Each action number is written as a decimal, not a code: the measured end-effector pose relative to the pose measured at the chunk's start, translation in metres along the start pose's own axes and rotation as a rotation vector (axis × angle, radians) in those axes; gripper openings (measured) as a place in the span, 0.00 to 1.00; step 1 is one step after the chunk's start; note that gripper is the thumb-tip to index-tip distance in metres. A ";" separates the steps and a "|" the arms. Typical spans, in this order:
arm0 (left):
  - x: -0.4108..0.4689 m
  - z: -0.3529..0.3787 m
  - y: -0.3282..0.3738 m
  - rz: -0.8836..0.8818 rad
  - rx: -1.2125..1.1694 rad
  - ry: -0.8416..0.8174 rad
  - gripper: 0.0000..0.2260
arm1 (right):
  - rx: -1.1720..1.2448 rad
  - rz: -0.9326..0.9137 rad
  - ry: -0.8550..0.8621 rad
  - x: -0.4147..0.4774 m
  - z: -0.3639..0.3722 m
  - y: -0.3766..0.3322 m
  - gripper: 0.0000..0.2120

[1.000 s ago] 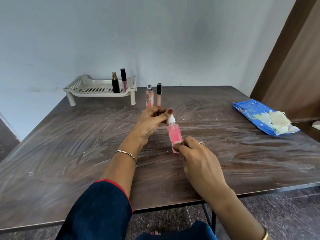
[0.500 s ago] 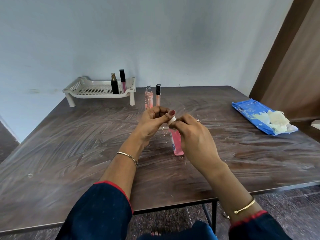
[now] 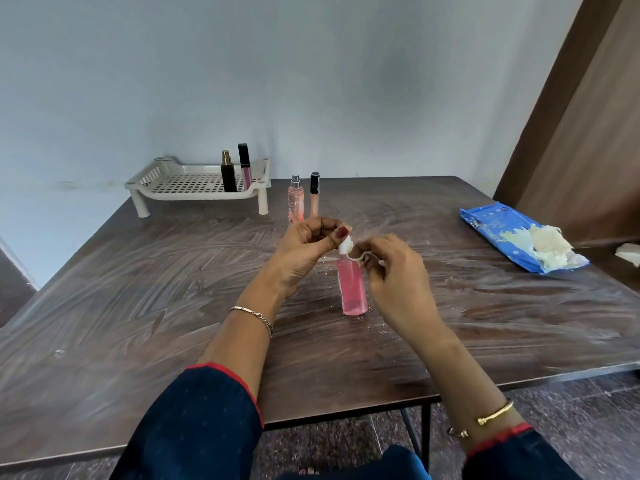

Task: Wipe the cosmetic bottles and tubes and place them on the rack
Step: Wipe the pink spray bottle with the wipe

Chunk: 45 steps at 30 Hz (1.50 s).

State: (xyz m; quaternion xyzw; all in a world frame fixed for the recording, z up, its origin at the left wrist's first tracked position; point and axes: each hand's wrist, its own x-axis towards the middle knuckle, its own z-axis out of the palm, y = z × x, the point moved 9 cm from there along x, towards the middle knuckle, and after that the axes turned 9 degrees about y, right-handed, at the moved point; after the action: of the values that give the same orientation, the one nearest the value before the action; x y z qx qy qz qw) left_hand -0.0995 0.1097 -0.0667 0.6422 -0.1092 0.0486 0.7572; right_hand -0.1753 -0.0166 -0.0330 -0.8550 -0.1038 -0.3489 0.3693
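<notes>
Your left hand (image 3: 304, 247) pinched the white cap (image 3: 345, 244) of the pink bottle (image 3: 352, 285) between thumb and fingertips, steadying it upright on the table (image 3: 138, 306). Your right hand (image 3: 394, 271) was closed on a small scrap of wipe (image 3: 360, 257), pressed at the bottle's shoulder just under the cap. To wipe well here, you needed that cap pinch firm, since the bottle was tall and narrow and would likely tip under a sideways rub; working the scrap down toward the base looked the better course. A peach spray bottle (image 3: 295, 200) and a slim tube (image 3: 314, 194) stood unwiped beyond your hands. The rack (image 3: 162, 183) at the far edge already held a black bottle (image 3: 228, 172) and a gloss tube (image 3: 244, 164). The wipe pack (image 3: 491, 230) lay well off to your right.
</notes>
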 end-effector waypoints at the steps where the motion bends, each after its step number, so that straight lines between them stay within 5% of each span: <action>1: 0.000 0.000 0.000 -0.001 -0.005 -0.002 0.04 | -0.095 -0.095 0.044 -0.004 -0.003 -0.011 0.09; 5: -0.001 0.002 0.002 0.020 -0.017 -0.001 0.08 | -0.437 -0.371 0.015 -0.023 0.006 -0.044 0.13; 9: -0.002 0.002 0.003 0.029 -0.012 0.011 0.11 | -0.511 -0.402 -0.033 -0.027 0.017 -0.053 0.13; 28: -0.002 0.005 0.001 0.010 -0.010 -0.073 0.06 | 0.323 0.380 0.081 -0.012 -0.002 0.026 0.13; 37: -0.005 0.010 0.002 -0.008 -0.067 -0.124 0.10 | 0.564 0.624 -0.090 -0.009 0.016 0.044 0.11; 45: -0.006 0.011 0.005 -0.009 -0.079 -0.143 0.08 | 0.615 0.640 -0.317 -0.002 0.030 0.036 0.12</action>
State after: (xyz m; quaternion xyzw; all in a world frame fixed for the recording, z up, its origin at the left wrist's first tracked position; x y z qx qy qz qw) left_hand -0.1074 0.0998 -0.0620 0.6142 -0.1621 -0.0052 0.7723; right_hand -0.1456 -0.0208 -0.0692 -0.7377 0.0115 -0.0356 0.6741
